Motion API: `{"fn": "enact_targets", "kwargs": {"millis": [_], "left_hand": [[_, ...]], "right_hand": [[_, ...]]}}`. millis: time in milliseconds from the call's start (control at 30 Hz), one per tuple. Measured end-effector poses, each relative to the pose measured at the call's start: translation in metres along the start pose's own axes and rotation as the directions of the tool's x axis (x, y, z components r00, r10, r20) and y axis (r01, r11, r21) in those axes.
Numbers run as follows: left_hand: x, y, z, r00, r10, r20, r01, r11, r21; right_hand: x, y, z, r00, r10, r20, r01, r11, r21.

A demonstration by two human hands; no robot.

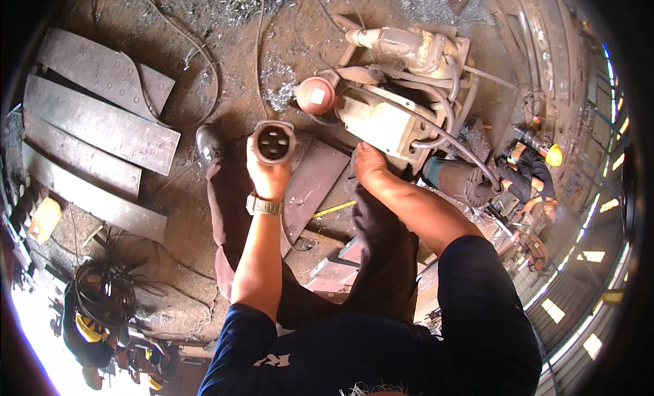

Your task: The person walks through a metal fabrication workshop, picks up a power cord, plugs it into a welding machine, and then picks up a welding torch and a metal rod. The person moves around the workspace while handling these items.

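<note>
A round, reddish industrial power plug (274,142) with a dark face and several contacts is gripped in my left hand (269,180), its face turned up toward me. A cable runs from near the plug toward the far side. My right hand (370,164) is curled at the near left corner of a beige metal box (378,120). Its fingertips are hidden, and a small dark edge shows beside them; I cannot tell what it is. A red round socket fitting (317,96) sticks out of the box's left side, just right of and beyond the plug.
Long steel plates (102,123) lie at left. Another plate (315,191) and a yellow strip (334,210) lie between my legs. Behind the box stands a dusty motor-like machine (415,50) with hoses. Coiled cable (104,294) sits lower left. People work at far right and lower left.
</note>
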State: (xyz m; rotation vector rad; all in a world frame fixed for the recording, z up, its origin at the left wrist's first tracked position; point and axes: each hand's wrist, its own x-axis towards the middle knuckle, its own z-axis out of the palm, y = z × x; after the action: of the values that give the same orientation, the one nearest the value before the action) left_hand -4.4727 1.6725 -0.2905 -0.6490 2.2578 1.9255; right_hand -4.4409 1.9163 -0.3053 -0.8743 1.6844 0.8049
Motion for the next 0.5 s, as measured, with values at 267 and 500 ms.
{"fn": "enact_targets", "kwargs": {"millis": [267, 500], "left_hand": [[0.032, 0.006, -0.004, 0.863, 0.408, 0.297, -0.493, 0.807, 0.324], [0.053, -0.028, -0.001, 0.876, 0.389, 0.284, -0.457, 0.858, 0.234]], "right_hand": [[-0.048, 0.004, -0.054, 0.931, 0.132, -0.34, 0.135, 0.741, 0.658], [-0.066, -0.025, -0.108, 0.741, 0.541, -0.399, 0.532, -0.109, 0.84]]}}
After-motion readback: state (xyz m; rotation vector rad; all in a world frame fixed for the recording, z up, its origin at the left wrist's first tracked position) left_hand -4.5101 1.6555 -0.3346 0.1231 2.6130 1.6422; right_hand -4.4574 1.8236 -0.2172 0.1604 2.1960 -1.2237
